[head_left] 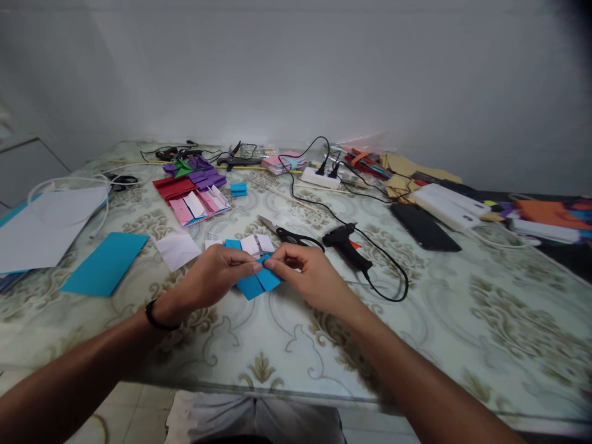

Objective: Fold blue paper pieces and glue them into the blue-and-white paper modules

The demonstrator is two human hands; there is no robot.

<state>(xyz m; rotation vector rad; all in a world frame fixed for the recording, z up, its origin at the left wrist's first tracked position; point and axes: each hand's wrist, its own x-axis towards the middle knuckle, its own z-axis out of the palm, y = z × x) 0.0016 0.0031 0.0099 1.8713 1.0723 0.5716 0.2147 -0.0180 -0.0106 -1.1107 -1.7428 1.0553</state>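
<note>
Near the middle of the table, a blue paper piece (252,287) with fold or cut lines is pinched between my two hands. My left hand (221,271) closes thumb and fingers on its left edge, and my right hand (303,271) grips the right edge. Just behind it lie white paper pieces (256,243) beside more blue paper; my hands partly cover them. Black-handled scissors (296,237) rest beyond my right hand, blades pointing left. To their right is a black glue gun (346,246) on its side.
A blue sheet (106,262) and a white square (177,250) lie left, near a stack of white paper (50,228). Folded coloured papers (197,203) sit behind. A power strip (320,177) feeds black cords; a black phone (423,227) lies right.
</note>
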